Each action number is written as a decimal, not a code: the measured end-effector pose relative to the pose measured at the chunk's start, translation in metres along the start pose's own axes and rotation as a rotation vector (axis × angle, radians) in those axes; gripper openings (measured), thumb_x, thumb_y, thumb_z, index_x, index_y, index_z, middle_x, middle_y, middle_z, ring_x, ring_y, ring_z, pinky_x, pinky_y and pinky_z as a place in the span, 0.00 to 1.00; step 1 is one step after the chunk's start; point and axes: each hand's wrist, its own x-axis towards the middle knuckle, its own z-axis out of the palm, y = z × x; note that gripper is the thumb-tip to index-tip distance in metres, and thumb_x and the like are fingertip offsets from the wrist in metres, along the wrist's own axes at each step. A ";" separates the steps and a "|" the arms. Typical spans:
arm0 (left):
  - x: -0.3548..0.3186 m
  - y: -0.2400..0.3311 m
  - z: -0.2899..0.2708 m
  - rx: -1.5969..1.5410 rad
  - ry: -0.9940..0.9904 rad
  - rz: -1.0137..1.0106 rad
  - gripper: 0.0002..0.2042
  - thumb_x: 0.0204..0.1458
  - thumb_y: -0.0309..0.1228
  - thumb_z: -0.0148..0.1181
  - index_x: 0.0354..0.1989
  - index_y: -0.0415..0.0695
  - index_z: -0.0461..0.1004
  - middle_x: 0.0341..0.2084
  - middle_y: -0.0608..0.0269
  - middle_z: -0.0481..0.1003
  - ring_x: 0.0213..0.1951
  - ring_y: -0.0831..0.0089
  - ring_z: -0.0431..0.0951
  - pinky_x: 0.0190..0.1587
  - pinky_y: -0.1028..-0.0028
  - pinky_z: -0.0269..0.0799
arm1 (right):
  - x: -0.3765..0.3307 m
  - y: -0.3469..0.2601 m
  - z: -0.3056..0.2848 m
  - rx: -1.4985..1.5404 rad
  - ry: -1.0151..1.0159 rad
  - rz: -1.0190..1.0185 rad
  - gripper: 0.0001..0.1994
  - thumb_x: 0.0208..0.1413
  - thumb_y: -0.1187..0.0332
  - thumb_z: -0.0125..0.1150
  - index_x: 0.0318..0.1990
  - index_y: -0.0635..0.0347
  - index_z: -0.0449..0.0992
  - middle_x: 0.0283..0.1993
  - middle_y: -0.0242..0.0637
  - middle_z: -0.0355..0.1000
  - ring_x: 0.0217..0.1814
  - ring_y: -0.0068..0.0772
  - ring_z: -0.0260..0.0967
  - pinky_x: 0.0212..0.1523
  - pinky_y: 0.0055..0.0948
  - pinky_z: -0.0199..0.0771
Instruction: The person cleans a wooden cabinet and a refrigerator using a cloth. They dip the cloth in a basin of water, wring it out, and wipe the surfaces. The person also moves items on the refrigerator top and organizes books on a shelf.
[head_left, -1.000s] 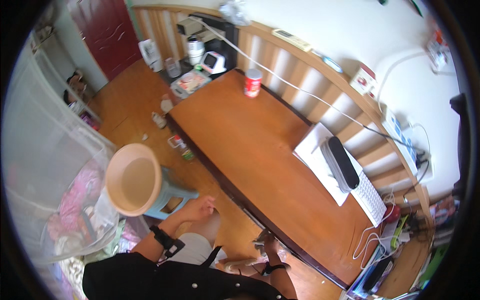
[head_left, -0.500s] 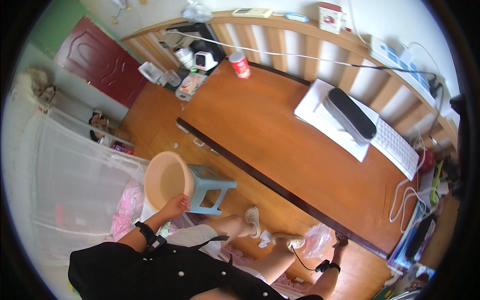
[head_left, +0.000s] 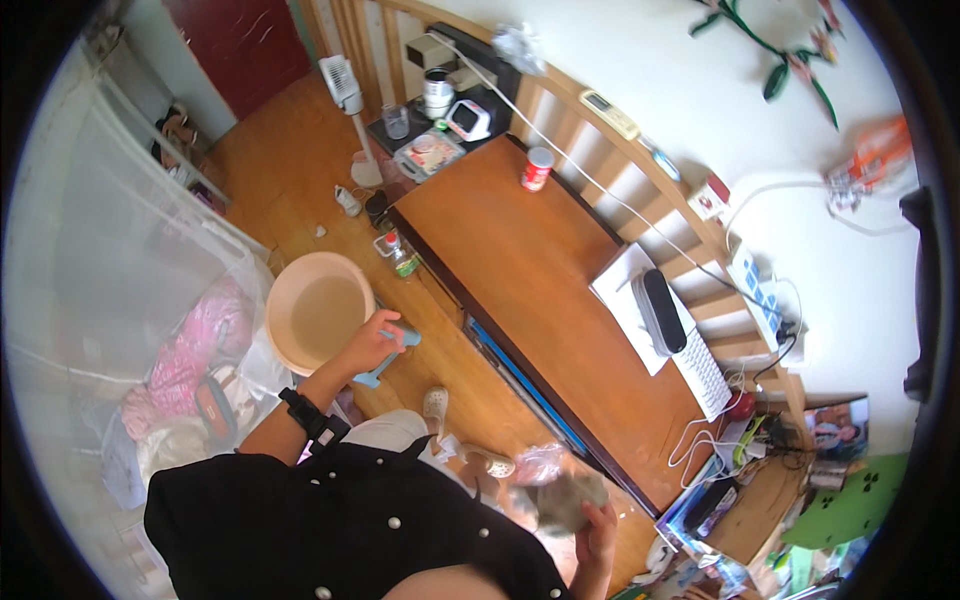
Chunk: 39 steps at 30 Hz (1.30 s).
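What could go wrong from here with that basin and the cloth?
The round pink plastic basin of murky water sits on a small blue stool that the left hand grips; a tug might spill it. The right hand holds a crumpled grey cloth that might drip on the wooden floor.

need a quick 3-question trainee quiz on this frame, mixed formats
1. True or false: the left hand rests on the blue stool beside the basin.
2. What does the right hand hold?
A) a grey rag
B) a glass
C) a book
3. Fill in: the red can stands on the ___.

Key: 1 true; 2 A; 3 desk.
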 end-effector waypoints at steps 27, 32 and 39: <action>-0.098 -0.209 -0.143 -1.478 1.076 -0.713 0.57 0.49 0.44 0.71 0.77 0.52 0.29 0.73 0.48 0.35 0.72 0.40 0.42 0.66 0.34 0.47 | 0.350 0.330 0.510 -0.353 -0.433 0.688 0.17 0.52 0.72 0.64 0.50 0.60 0.72 0.52 0.42 0.73 0.57 0.42 0.69 0.57 0.45 0.70; -0.119 -0.308 -0.152 -0.519 0.800 -0.529 0.55 0.28 0.25 0.77 0.71 0.39 0.53 0.64 0.47 0.64 0.63 0.55 0.67 0.61 0.60 0.65 | 0.384 0.375 0.461 -0.803 -0.133 0.139 0.22 0.51 0.72 0.65 0.55 0.67 0.71 0.53 0.47 0.73 0.48 0.46 0.74 0.51 0.38 0.75; -0.078 -0.358 -0.159 -1.156 0.732 -0.587 0.38 0.45 0.33 0.71 0.67 0.37 0.62 0.59 0.53 0.72 0.59 0.62 0.72 0.61 0.66 0.66 | 0.474 0.408 0.399 -0.519 -0.271 0.585 0.20 0.54 0.71 0.67 0.54 0.64 0.75 0.47 0.41 0.77 0.48 0.44 0.77 0.43 0.39 0.79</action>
